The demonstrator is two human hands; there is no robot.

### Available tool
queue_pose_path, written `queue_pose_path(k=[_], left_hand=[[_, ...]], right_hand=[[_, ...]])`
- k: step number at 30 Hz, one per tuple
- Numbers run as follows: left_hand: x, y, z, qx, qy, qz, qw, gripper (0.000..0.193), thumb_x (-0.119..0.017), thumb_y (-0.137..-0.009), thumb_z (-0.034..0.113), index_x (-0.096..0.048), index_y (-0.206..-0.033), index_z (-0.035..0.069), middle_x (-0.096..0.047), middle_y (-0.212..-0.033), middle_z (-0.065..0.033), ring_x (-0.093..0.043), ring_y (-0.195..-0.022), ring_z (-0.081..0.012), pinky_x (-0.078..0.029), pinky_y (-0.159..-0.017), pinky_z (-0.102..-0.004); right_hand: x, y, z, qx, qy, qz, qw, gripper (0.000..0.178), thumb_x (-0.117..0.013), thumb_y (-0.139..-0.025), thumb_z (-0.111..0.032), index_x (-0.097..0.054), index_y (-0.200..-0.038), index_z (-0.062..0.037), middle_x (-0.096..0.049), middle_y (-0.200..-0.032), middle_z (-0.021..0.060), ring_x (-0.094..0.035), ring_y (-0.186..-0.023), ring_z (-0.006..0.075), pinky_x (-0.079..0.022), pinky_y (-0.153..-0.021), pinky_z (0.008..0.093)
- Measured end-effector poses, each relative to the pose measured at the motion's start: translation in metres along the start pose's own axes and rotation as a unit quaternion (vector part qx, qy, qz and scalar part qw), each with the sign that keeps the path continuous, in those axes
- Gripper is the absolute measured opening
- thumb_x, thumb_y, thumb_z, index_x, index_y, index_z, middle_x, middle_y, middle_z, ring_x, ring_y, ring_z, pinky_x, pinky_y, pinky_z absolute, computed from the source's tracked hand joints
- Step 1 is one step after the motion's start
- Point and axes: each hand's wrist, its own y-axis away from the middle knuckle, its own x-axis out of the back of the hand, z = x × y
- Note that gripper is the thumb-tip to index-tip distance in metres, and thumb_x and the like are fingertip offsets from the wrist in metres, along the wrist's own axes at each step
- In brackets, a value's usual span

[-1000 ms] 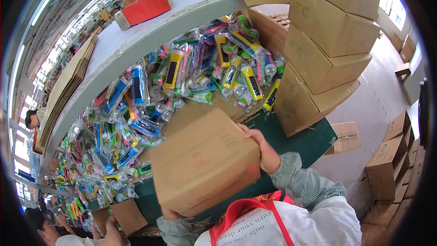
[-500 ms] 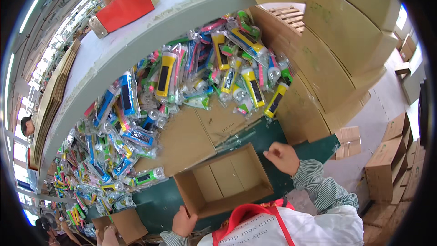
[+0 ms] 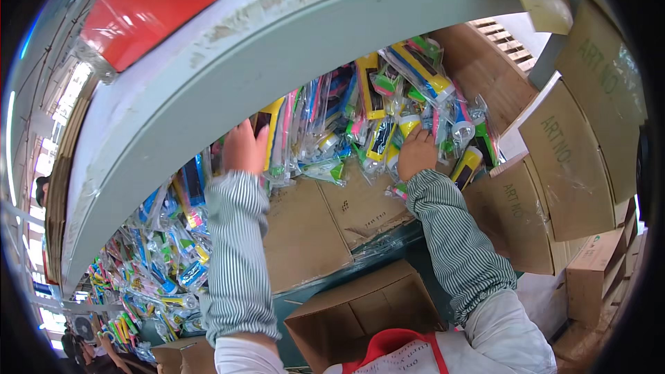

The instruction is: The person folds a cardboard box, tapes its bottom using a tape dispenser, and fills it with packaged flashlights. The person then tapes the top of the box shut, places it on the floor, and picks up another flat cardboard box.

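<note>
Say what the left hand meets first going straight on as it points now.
The left hand would likely meet the grey shelf edge, just ahead in the picture; depth is unclear, so it might pass underneath.

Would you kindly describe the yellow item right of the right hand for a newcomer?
Below the grey shelf edge lies a heap of bagged items. At its right end, past the right hand, slants the dark-panelled yellow item; its colour sets it apart from the green item beside it.

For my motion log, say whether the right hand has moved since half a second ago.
Yes: against the cardboard sheet, the right hand moved forward, from beside the open carton to the wrapped items.
</note>
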Motion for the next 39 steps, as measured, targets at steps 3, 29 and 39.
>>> queue_pose_path(k=[3, 29, 39], left_hand=[[-0.003, -0.029, 0.025, 0.032, 0.125, -0.131, 0.983, 0.046, -0.066, -0.080, 0.038, -0.060, -0.107, 0.002, -0.060, -0.106, -0.0202, -0.058, -0.097, -0.0368, -0.046, -0.082, -0.0436], [0.126, 0.372, 0.101, 0.270, 0.063, -0.388, 0.879, 0.057, -0.072, -0.071, 0.035, -0.044, -0.099, -0.005, -0.064, -0.080, -0.0232, -0.065, -0.077, -0.0393, -0.052, -0.064, -0.0457], [0.031, 0.375, 0.081, 0.260, -0.003, -0.623, 0.738, 0.038, -0.055, -0.085, 0.029, -0.061, -0.109, -0.001, -0.064, -0.111, -0.0163, -0.063, -0.101, -0.0275, -0.052, -0.084, -0.0350]], right_hand=[[-0.001, 0.000, 0.013, 0.022, -0.057, -0.072, 0.996, 0.069, -0.058, -0.079, -0.019, -0.030, -0.136, 0.0083, -0.054, -0.108, 0.0185, -0.056, -0.095, 0.0295, -0.048, -0.080, 0.0396], [0.196, 0.236, 0.046, 0.574, -0.433, -0.397, 0.570, 0.058, -0.067, -0.068, -0.012, -0.047, -0.123, -0.0109, -0.057, -0.111, 0.0143, -0.054, -0.107, 0.0314, -0.040, -0.097, 0.0463], [0.119, 0.291, 0.035, 0.795, -0.095, -0.228, 0.555, 0.018, -0.055, -0.080, -0.023, -0.064, -0.096, -0.0271, -0.060, -0.087, 0.0006, -0.055, -0.100, 0.0200, -0.026, -0.096, 0.0724]])
